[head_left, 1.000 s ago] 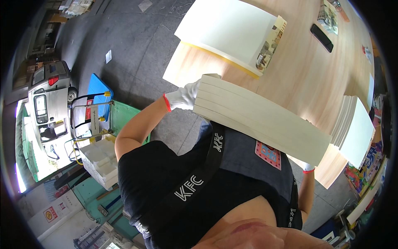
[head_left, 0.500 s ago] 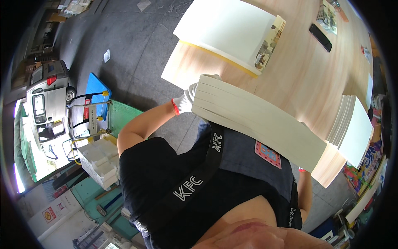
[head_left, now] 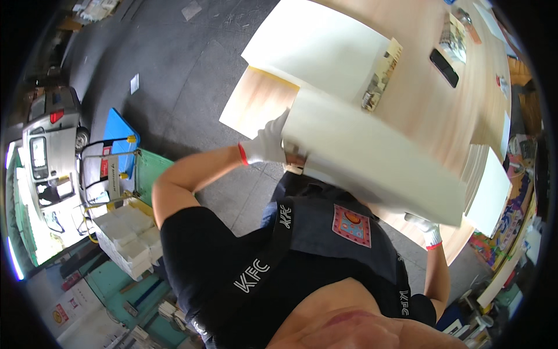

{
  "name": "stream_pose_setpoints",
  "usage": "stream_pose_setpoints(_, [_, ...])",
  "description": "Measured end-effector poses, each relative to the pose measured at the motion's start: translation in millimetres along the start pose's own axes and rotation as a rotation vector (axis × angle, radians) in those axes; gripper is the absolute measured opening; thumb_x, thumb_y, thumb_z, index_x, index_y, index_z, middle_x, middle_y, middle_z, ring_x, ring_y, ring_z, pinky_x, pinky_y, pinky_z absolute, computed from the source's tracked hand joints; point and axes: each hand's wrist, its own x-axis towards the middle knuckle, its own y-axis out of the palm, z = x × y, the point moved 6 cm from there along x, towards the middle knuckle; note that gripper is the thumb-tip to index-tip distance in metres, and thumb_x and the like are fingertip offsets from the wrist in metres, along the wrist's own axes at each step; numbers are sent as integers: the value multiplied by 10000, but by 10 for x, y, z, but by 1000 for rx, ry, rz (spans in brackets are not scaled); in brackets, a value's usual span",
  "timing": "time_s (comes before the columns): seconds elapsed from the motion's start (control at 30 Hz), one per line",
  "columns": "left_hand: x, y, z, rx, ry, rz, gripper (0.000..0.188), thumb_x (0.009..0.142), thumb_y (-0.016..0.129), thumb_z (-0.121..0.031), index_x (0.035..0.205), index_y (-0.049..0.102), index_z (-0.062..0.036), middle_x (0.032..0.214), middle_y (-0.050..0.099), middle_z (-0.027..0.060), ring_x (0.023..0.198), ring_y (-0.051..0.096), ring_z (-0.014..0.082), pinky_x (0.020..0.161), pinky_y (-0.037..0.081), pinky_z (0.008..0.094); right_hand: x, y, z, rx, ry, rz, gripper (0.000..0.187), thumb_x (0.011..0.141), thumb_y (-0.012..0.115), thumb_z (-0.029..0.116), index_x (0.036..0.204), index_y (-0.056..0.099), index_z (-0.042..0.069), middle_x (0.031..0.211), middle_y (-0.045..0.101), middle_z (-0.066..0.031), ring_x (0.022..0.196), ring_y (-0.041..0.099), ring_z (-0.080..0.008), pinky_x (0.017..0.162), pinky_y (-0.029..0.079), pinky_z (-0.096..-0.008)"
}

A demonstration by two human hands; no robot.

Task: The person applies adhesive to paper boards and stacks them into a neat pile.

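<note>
A thick, wide stack of pale sheets [head_left: 372, 151], blurred by motion, is held up between my hands over the near table edge. My left hand [head_left: 268, 141], in a white glove with a red cuff, is closed on the stack's left end. A brownish printed patch shows beside it there. My right hand [head_left: 425, 225], gloved the same way, is at the near edge close to the right end; part of its fingers is hidden by the stack. Beyond lies a large pile of white sheets [head_left: 314, 49] with a printed picture strip [head_left: 383, 75] along its right side.
On the wooden table [head_left: 421, 110] are a black phone [head_left: 444, 67], a small picture-covered block [head_left: 453, 38] and stepped white sheets [head_left: 491, 192] at the right. Left on the floor stand a blue cart [head_left: 120, 142], a green cart [head_left: 152, 180] and white stacks [head_left: 131, 235].
The held stack has tilted, turning its edge side away and showing a broad white face. My left hand shifted slightly right; my right hand, mostly hidden before, now shows.
</note>
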Motion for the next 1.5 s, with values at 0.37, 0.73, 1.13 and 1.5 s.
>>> stream_pose_setpoints(0.37, [1360, -1641, 298, -849, -488, 163, 588, 878, 739, -420, 1332, 596, -76, 1298, 642, 130, 1186, 610, 234, 1048, 448, 411, 1382, -803, 1855, 905, 25, -423, 538, 1077, 417, 429, 1392, 469, -3, 1200, 606, -88, 1054, 610, -142, 873, 548, -281])
stream_pose_setpoints(0.73, [2050, -2156, 878, -751, -391, 144, 597, 929, 684, -452, 1382, 569, -81, 1368, 612, 120, 1239, 592, 200, 1079, 444, 373, 2367, -989, 2397, 1058, 36, -433, 575, 1073, 414, 460, 1465, 405, 39, 1299, 561, -93, 1130, 577, -163, 931, 523, -317])
stream_pose_setpoints(1.13, [1881, -1937, 1552, -935, -535, 75, 579, 931, 690, -420, 1364, 546, -62, 1362, 594, 103, 1243, 565, 188, 1083, 437, 371, 2563, -635, 1986, 1188, 185, -293, 791, 997, 529, 569, 1547, 329, 37, 1508, 464, -129, 1359, 476, -229, 1083, 452, -351])
stream_pose_setpoints(1.5, [1905, -1907, 1881, -1019, -545, 46, 524, 936, 663, -474, 1293, 622, -92, 1168, 707, 75, 1006, 697, 199, 922, 564, 393, 2422, -603, 2162, 1073, 99, -317, 809, 960, 549, 611, 1550, 369, 88, 1564, 408, -129, 1462, 358, -231, 1207, 249, -377])
